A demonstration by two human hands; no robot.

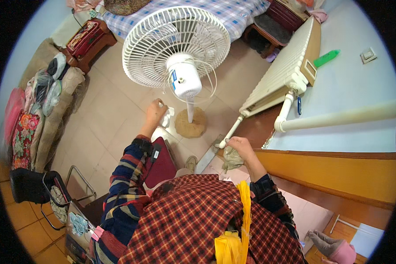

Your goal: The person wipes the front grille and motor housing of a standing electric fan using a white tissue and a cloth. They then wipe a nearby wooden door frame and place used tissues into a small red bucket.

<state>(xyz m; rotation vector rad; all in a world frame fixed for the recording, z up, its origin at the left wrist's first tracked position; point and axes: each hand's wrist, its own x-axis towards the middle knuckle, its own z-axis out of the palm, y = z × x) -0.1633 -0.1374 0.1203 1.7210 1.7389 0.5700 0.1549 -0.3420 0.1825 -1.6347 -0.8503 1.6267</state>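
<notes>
In front of me stands a white standing fan (184, 80), its pole rising from a round brown base (190, 123). My left hand (154, 113) is left of the pole, fingers pinched on a crumpled white piece (166, 117); whether it is cloth or plastic I cannot tell. To the right, my right hand (242, 147) grips the top of a crumpled grey-green bag or cloth (232, 159), which hangs below the fingers. Both hands are apart from the fan. A white cord hangs in loops around the fan's motor housing.
A white radiator (279, 72) with pipes (339, 119) runs along the right wall, above a wooden ledge (330, 176). A bed with checked cover (244, 15) is at the back. Bundled fabrics (44, 114) line the left. A dark red seat (160, 163) is close to me.
</notes>
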